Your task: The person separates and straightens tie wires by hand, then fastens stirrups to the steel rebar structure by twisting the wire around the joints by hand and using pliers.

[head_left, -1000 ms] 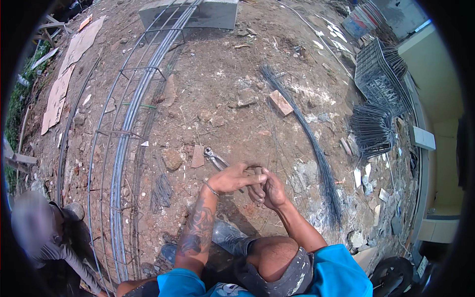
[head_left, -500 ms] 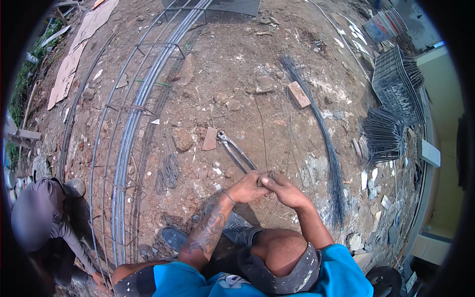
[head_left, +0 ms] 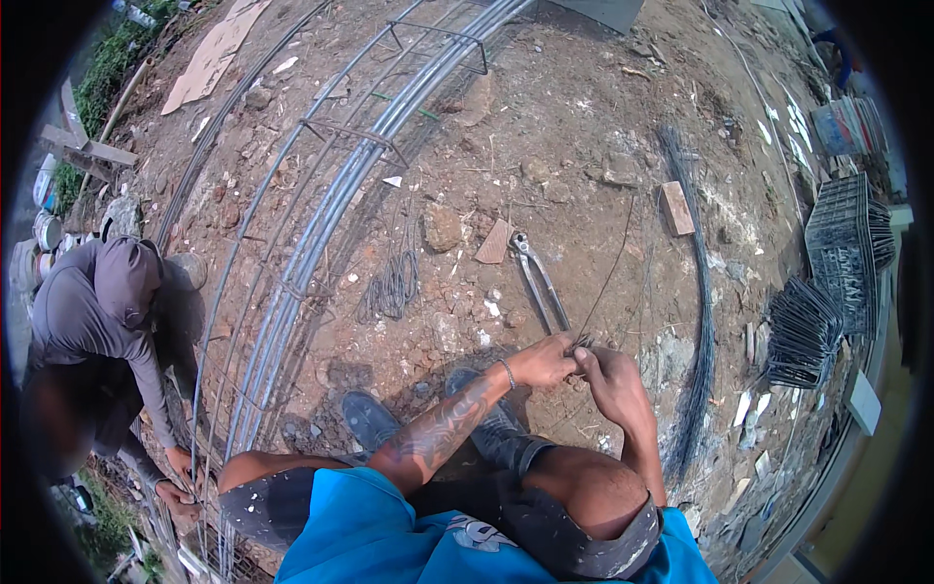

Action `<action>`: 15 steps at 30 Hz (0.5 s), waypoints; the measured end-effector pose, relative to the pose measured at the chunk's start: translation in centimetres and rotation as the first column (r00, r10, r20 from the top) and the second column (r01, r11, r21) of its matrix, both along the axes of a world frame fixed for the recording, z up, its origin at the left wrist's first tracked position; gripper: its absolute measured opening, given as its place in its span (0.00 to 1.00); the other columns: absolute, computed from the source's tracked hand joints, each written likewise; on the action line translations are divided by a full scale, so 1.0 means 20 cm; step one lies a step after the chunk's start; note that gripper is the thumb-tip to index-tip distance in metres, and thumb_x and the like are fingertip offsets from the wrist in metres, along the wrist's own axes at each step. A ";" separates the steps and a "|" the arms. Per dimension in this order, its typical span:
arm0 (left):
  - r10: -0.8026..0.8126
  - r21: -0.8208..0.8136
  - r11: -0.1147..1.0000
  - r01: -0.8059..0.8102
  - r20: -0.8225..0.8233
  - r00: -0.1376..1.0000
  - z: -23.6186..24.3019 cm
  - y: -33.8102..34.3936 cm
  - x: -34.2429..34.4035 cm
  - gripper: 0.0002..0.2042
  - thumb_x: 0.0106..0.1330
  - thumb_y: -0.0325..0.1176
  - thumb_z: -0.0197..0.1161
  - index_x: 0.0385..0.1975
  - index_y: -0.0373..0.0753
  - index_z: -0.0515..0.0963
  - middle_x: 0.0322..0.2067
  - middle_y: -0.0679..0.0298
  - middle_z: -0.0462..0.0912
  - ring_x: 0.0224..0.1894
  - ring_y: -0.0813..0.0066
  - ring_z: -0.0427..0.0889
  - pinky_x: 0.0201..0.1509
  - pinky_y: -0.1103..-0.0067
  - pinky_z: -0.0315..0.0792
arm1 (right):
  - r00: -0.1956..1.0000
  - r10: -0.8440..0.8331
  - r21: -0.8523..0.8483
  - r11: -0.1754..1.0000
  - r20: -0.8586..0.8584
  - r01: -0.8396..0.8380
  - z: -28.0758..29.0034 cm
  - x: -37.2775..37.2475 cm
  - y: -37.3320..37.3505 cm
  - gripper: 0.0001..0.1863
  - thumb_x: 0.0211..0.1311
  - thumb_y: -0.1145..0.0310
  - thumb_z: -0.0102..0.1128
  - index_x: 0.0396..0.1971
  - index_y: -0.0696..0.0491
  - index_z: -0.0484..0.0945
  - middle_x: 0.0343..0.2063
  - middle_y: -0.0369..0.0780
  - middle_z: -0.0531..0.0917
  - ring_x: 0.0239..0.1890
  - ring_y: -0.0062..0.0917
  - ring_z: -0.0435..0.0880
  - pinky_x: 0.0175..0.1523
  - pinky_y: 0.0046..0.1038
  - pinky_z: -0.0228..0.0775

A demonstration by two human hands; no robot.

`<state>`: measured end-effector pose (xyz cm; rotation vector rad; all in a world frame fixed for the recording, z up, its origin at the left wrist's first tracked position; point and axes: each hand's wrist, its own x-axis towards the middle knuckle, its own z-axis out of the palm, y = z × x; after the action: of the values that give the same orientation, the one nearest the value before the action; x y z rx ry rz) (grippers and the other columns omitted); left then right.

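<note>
My left hand point(head_left: 543, 363) and my right hand point(head_left: 616, 387) meet in front of my right knee, fingers pinched on a thin dark wire point(head_left: 610, 277). From my fingertips its length runs up and away over the dirt. The exact grip is partly hidden by the fingers. Just beyond my left hand lies a pair of pincers point(head_left: 541, 284) on the ground, jaws pointing away and handles toward me. Beside the jaws is a flat reddish stone piece point(head_left: 494, 241). Farther left is a small heap of bent wire loops point(head_left: 391, 287).
A long rebar cage point(head_left: 352, 177) runs along my left. Beyond it a co-worker point(head_left: 107, 302) crouches, hands at the bars. On my right a brick point(head_left: 677, 208) rests on a bundle of tie wire point(head_left: 702, 336). Bent stirrups point(head_left: 804, 331) and a black crate point(head_left: 843, 268) stand farther right.
The view has swung left, bringing more of the co-worker into sight. My hands stay together on the wire, a little gap now showing between them. The pincers have not moved on the ground.
</note>
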<state>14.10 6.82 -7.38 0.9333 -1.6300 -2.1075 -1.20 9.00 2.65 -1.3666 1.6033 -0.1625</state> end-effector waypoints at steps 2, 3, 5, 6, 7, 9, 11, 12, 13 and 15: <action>0.108 -0.292 0.951 -0.106 -0.008 0.994 -0.14 0.06 0.02 0.14 0.60 0.32 0.51 0.43 0.32 0.67 0.34 0.51 0.76 0.37 0.63 0.79 0.40 0.73 0.73 | 0.938 0.041 0.045 0.999 -0.345 -0.027 0.12 0.04 -0.05 0.19 0.59 0.58 0.57 0.39 0.61 0.76 0.29 0.43 0.81 0.27 0.31 0.78 0.33 0.32 0.69; 0.124 -0.297 0.947 -0.120 -0.008 0.992 -0.12 0.06 -0.02 0.14 0.60 0.32 0.51 0.43 0.32 0.67 0.34 0.51 0.76 0.37 0.63 0.79 0.40 0.73 0.73 | 0.937 0.054 0.041 0.998 -0.345 -0.042 0.08 0.02 -0.05 0.19 0.59 0.58 0.57 0.39 0.61 0.76 0.29 0.43 0.81 0.27 0.31 0.78 0.33 0.32 0.69; 0.186 -0.100 0.980 -0.172 0.154 0.970 -0.05 0.07 -0.07 0.12 0.59 0.31 0.51 0.40 0.32 0.68 0.26 0.55 0.77 0.29 0.61 0.79 0.34 0.72 0.73 | 0.963 -0.269 -0.276 0.927 -0.019 0.253 -0.03 -0.04 0.01 0.20 0.56 0.61 0.61 0.43 0.60 0.76 0.31 0.44 0.81 0.29 0.32 0.79 0.37 0.32 0.71; 0.254 -0.146 0.962 -0.231 0.165 0.953 0.02 0.06 -0.07 0.13 0.55 0.29 0.54 0.39 0.32 0.70 0.23 0.54 0.79 0.27 0.53 0.79 0.33 0.67 0.73 | 0.983 -0.169 -0.373 0.918 -0.066 0.133 -0.04 0.01 0.02 0.21 0.54 0.65 0.63 0.46 0.59 0.75 0.33 0.45 0.80 0.33 0.30 0.78 0.39 0.31 0.71; 0.275 -0.149 0.957 -0.251 0.173 0.946 0.00 0.07 -0.07 0.13 0.55 0.29 0.54 0.39 0.32 0.70 0.23 0.54 0.79 0.27 0.53 0.79 0.33 0.67 0.73 | 0.987 -0.148 -0.372 0.921 -0.058 0.116 -0.07 0.03 0.03 0.21 0.54 0.65 0.63 0.46 0.59 0.75 0.33 0.45 0.80 0.33 0.30 0.78 0.39 0.31 0.71; 0.313 -0.297 0.923 -0.244 0.211 0.926 -0.01 0.10 -0.07 0.13 0.57 0.30 0.51 0.39 0.30 0.71 0.27 0.41 0.77 0.35 0.43 0.78 0.38 0.61 0.71 | 0.989 -0.150 -0.386 0.912 -0.005 0.137 -0.12 0.09 0.03 0.21 0.53 0.66 0.64 0.46 0.60 0.75 0.35 0.45 0.79 0.37 0.29 0.78 0.41 0.31 0.71; 0.418 -0.351 0.877 -0.327 0.226 0.880 -0.02 0.12 -0.09 0.14 0.50 0.27 0.57 0.38 0.32 0.73 0.26 0.46 0.78 0.32 0.45 0.78 0.34 0.63 0.73 | 0.988 -0.155 -0.385 0.913 -0.013 0.138 -0.13 0.11 0.02 0.21 0.51 0.66 0.65 0.44 0.59 0.76 0.35 0.47 0.79 0.33 0.35 0.80 0.40 0.33 0.71; 0.412 -0.304 0.893 -0.333 0.252 0.876 -0.02 0.12 -0.10 0.14 0.50 0.28 0.56 0.38 0.32 0.73 0.25 0.46 0.78 0.32 0.45 0.78 0.34 0.63 0.73 | 0.983 -0.182 -0.386 0.908 -0.008 0.164 -0.16 0.10 0.03 0.19 0.51 0.66 0.65 0.43 0.59 0.77 0.34 0.47 0.80 0.33 0.35 0.80 0.39 0.32 0.71; 0.404 -0.256 0.906 -0.338 0.275 0.873 -0.02 0.12 -0.11 0.14 0.50 0.28 0.56 0.38 0.32 0.73 0.25 0.45 0.78 0.32 0.45 0.78 0.34 0.63 0.73 | 0.978 -0.210 -0.387 0.902 -0.004 0.192 -0.18 0.09 0.03 0.17 0.52 0.67 0.64 0.41 0.59 0.78 0.32 0.47 0.80 0.33 0.35 0.80 0.39 0.32 0.71; 0.450 -0.205 0.888 -0.411 0.217 0.866 0.00 0.12 -0.10 0.11 0.52 0.29 0.56 0.34 0.32 0.74 0.23 0.45 0.77 0.30 0.46 0.79 0.32 0.64 0.72 | 0.976 -0.209 -0.454 0.877 -0.062 0.159 -0.18 0.14 0.04 0.15 0.52 0.68 0.64 0.39 0.60 0.79 0.29 0.47 0.81 0.32 0.33 0.81 0.38 0.30 0.72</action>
<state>12.08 9.18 -7.37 1.4187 -1.4917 -1.5868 1.59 9.75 -0.96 -1.5842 1.8651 -0.6155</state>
